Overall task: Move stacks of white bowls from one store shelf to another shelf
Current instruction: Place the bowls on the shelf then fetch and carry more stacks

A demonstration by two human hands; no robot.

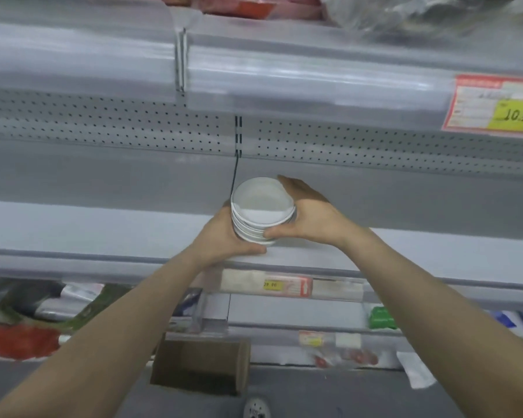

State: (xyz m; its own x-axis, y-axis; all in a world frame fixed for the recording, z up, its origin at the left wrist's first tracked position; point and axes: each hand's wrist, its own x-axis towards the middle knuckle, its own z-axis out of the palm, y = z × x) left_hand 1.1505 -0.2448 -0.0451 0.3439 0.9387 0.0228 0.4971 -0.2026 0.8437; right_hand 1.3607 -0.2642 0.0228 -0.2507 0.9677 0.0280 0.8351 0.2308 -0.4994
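Note:
A stack of white bowls (261, 206) with thin dark rim lines stands at the front part of a grey store shelf (103, 227), seen from above. My left hand (227, 233) grips the stack's left side low down, thumb lying along the shelf edge. My right hand (305, 212) grips the right side, fingers wrapped behind the top bowl and thumb pressed on the lower bowls. Whether the stack rests on the shelf or hangs just above it I cannot tell.
A perforated back panel (375, 143) rises behind the shelf, and the shelf above (314, 73) overhangs with a red-yellow price tag (495, 107). Lower shelves hold packaged goods (37, 309) and a green item (381, 318). A cardboard box (200, 366) sits on the floor below.

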